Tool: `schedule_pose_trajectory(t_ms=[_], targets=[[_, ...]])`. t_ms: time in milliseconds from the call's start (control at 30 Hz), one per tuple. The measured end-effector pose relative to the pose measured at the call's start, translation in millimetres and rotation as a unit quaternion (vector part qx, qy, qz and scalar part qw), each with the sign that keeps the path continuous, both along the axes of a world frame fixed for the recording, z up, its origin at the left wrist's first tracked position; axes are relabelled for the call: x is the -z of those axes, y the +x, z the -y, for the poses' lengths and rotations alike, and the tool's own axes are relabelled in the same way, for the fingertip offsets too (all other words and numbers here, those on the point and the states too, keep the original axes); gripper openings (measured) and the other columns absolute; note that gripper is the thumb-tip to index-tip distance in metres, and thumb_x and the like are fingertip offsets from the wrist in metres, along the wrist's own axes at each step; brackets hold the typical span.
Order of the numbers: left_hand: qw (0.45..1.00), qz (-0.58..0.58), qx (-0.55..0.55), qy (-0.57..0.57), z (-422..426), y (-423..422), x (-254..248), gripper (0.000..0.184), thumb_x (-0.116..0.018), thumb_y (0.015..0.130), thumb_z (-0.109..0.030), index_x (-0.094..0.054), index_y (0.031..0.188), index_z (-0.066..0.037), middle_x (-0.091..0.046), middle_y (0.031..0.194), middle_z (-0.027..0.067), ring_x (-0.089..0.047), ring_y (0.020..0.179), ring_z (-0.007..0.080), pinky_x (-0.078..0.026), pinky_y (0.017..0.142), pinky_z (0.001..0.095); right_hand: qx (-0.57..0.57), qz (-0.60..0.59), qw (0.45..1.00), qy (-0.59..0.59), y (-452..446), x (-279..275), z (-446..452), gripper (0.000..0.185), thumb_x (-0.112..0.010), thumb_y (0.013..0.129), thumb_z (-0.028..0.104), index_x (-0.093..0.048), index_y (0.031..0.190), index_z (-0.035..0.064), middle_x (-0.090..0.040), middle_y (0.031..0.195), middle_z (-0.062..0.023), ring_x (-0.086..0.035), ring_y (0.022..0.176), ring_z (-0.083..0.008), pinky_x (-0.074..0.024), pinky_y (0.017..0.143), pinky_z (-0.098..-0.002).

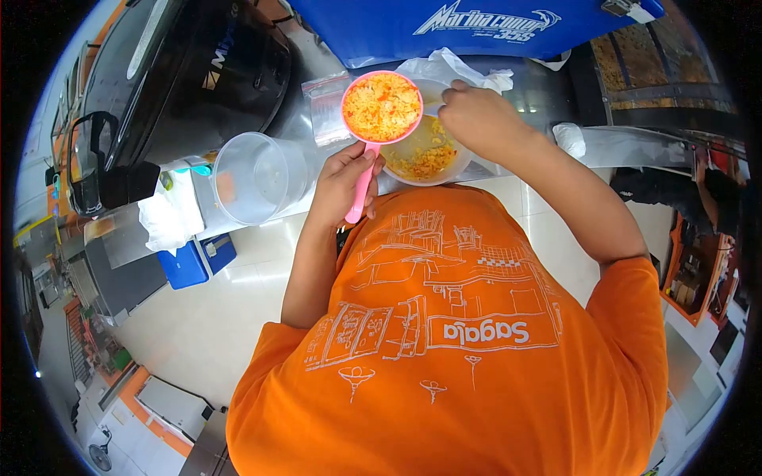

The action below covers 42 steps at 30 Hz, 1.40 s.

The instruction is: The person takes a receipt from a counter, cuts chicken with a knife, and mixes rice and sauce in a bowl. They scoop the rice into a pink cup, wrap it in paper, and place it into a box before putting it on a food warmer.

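Observation:
My left hand [347, 178] is wrapped round the handle of a pink scoop [362, 190], held level above the counter. Orange-yellow rice [382, 105] with paler and reddish bits fills its round bowl to the rim. Beside it, a translucent plastic tub [401, 176] holds more yellow rice [429, 161] at the bottom. My right hand [480, 117] is over the tub's far right rim with its fingers curled together. What those fingers grip, if anything, is hidden. A crumpled white plastic bag [452, 67] lies just behind that hand.
Another translucent tub [262, 178] stands left at the counter's edge, near white tissue [171, 210]. Flat clear plastic bags [327, 111] lie behind. A large black appliance [230, 75] and a blue cooler box [476, 32] bound the steel counter [548, 91]. Another person's arm [705, 186] shows far right.

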State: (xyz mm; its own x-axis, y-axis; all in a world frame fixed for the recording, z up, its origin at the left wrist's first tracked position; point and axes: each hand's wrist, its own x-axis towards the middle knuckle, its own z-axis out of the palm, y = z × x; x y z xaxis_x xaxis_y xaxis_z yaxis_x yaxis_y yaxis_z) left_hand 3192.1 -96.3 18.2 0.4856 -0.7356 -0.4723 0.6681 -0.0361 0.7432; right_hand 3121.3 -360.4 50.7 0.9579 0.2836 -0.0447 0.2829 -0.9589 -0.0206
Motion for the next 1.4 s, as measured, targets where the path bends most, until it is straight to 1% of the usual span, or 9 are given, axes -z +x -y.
schedule_pose_trajectory(t_ms=[133,200,300,400,500,733,900,1100,1400], targets=[[1.0,0.004,-0.007,0.01,2,0,-1,0.023,-0.048,0.104,-0.016,-0.054,0.113,0.005,-0.056,0.088,0.0073,-0.049,0.042,0.0094,-0.049,0.034,0.027,-0.039,-0.024,0.998,0.034,-3,9,-7,0.01,-0.066,0.074,0.005,-0.075,0.079,0.0014,-0.072,0.083,-0.0153,-0.072,0.085,-0.0327,-0.0607,0.071,-0.0396],[1.0,0.007,-0.001,0.003,0,1,-1,0.024,-0.049,0.104,-0.016,-0.054,0.115,0.005,-0.056,0.089,0.0076,-0.049,0.042,0.0094,-0.05,0.034,0.027,-0.021,-0.152,0.987,0.04,-6,-8,-6,0.01,-0.067,0.073,0.005,-0.075,0.078,0.0019,-0.072,0.085,-0.0146,-0.072,0.085,-0.0323,-0.0608,0.07,-0.0378],[1.0,0.003,0.0,-0.008,0,1,0,0.024,-0.049,0.106,-0.017,-0.056,0.118,0.002,-0.054,0.085,0.0037,-0.051,0.045,0.0088,-0.05,0.035,0.0273,-0.042,0.004,0.999,0.024,1,-5,-1,0.01,-0.067,0.075,0.005,-0.075,0.079,0.0019,-0.072,0.087,-0.0155,-0.072,0.084,-0.0335,-0.0606,0.07,-0.0391],[1.0,-0.003,0.001,-0.009,-1,2,5,0.023,-0.049,0.106,-0.017,-0.055,0.118,0.002,-0.054,0.085,0.0036,-0.051,0.045,0.0089,-0.05,0.036,0.0273,0.007,-0.104,0.994,-0.045,2,6,-10,0.012,-0.067,0.077,0.004,-0.076,0.084,0.0009,-0.072,0.095,-0.018,-0.07,0.096,-0.0302,-0.0597,0.076,-0.0392],[1.0,0.007,0.001,-0.004,0,2,2,0.022,-0.049,0.106,-0.016,-0.056,0.116,0.002,-0.054,0.084,0.0035,-0.051,0.044,0.0088,-0.05,0.036,0.0272,0.045,-0.199,0.979,0.02,0,-33,-22,0.011,-0.067,0.077,0.005,-0.076,0.082,0.0024,-0.072,0.097,-0.0185,-0.071,0.091,-0.0311,-0.0597,0.077,-0.0407],[1.0,0.006,-0.008,-0.001,2,-2,3,0.024,-0.049,0.104,-0.016,-0.055,0.115,0.004,-0.055,0.086,0.0068,-0.05,0.042,0.009,-0.051,0.035,0.0262,0.038,-0.162,0.986,-0.029,2,-28,-21,0.012,-0.067,0.079,0.002,-0.076,0.088,0.002,-0.073,0.091,-0.0175,-0.072,0.092,-0.0337,-0.0589,0.078,-0.0427],[1.0,-0.005,0.004,0.013,8,-8,3,0.024,-0.049,0.106,-0.018,-0.056,0.114,0.003,-0.054,0.085,0.0055,-0.05,0.042,0.0089,-0.051,0.036,0.0272,0.11,-0.288,0.949,0.07,5,-18,-22,0.016,-0.066,0.082,0.011,-0.076,0.092,0.0031,-0.074,0.096,-0.0193,-0.073,0.092,-0.0345,-0.0582,0.083,-0.0438],[1.0,-0.002,0.012,0.016,9,-6,2,0.023,-0.05,0.106,-0.019,-0.056,0.112,0.002,-0.054,0.083,0.005,-0.049,0.042,0.0089,-0.051,0.036,0.0271,0.25,-0.257,0.892,0.276,-6,26,-20,0.017,-0.063,0.085,0.01,-0.074,0.092,-0.001,-0.073,0.091,-0.0218,-0.07,0.084,-0.0371,-0.0546,0.077,-0.0441],[1.0,0.006,0.013,0.009,5,-2,0,0.025,-0.049,0.106,-0.02,-0.055,0.112,0.003,-0.054,0.085,0.0058,-0.049,0.042,0.0088,-0.051,0.036,0.0259,0.244,-0.15,0.863,0.415,-19,25,-4,0.02,-0.066,0.088,0.016,-0.076,0.096,0.0003,-0.074,0.091,-0.0193,-0.072,0.082,-0.0314,-0.0553,0.078,-0.0391]])
